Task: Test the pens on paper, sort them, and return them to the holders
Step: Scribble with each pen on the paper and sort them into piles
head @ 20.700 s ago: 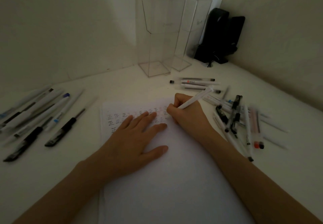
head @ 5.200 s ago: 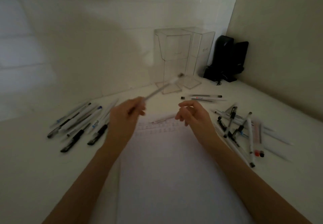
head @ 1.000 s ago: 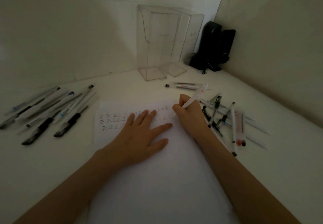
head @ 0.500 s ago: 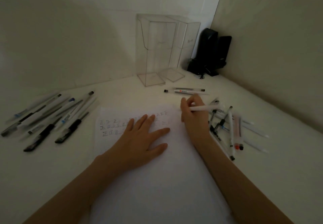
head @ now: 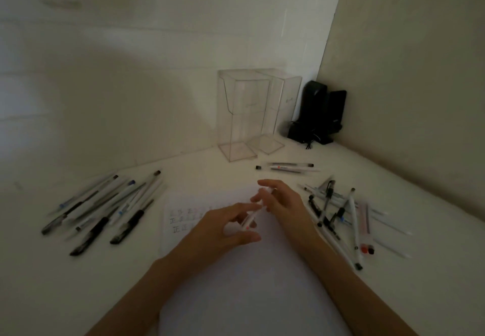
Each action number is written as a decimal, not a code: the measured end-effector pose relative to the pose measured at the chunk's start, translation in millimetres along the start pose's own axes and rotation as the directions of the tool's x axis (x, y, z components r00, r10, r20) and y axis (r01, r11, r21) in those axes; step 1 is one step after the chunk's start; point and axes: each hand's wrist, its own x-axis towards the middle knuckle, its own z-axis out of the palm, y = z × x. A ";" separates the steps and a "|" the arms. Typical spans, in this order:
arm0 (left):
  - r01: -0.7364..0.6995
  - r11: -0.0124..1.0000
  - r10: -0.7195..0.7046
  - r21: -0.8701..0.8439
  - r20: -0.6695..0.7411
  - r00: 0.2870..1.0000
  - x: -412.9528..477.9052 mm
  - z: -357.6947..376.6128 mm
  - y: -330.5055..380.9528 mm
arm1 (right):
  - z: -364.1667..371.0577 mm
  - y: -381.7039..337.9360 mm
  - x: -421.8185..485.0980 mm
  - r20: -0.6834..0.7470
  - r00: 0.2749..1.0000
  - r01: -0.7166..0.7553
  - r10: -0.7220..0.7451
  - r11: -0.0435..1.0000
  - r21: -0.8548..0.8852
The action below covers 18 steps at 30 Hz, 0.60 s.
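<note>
Over the white paper (head: 236,288) the left hand (head: 220,230) curled thumb and fingers round the near end of a white pen (head: 250,219). The right hand (head: 284,204) pinched its far end. Loose pens lay left (head: 105,212) and right (head: 341,215) of the sheet. Farther off, two clear holders (head: 241,115) stood upright by the wall.

The left forearm (head: 147,288) and right forearm (head: 349,283) angle inward. The right hand (head: 284,206) curls its fingers round a pen (head: 250,217) — the left hand (head: 220,228), fingers and thumb parted, brackets its lower end, grip unclear through blur.
</note>
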 end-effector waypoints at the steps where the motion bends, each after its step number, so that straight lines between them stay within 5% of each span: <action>1: -0.003 1.000 0.003 0.004 0.020 1.000 0.0 0.2 -1.3 | 0.8 -0.4 0.7 0.003 1.000 -0.001 0.001 1.000 -0.008; 11: -0.094 0.984 0.095 0.153 -0.004 0.995 -0.8 -3.0 -9.0 | 6.4 4.7 2.3 0.128 0.991 0.039 -0.024 0.993 -0.112; 14: -0.009 0.973 0.070 0.229 -0.259 0.963 -1.4 -17.0 -20.1 | 9.3 5.1 -1.4 0.179 0.984 0.057 -0.024 0.981 -0.184; 18: 0.260 0.914 0.028 0.310 -0.690 0.723 -12.5 -51.4 -48.5 | 9.5 3.9 -3.0 0.224 0.973 0.017 0.054 0.953 -0.303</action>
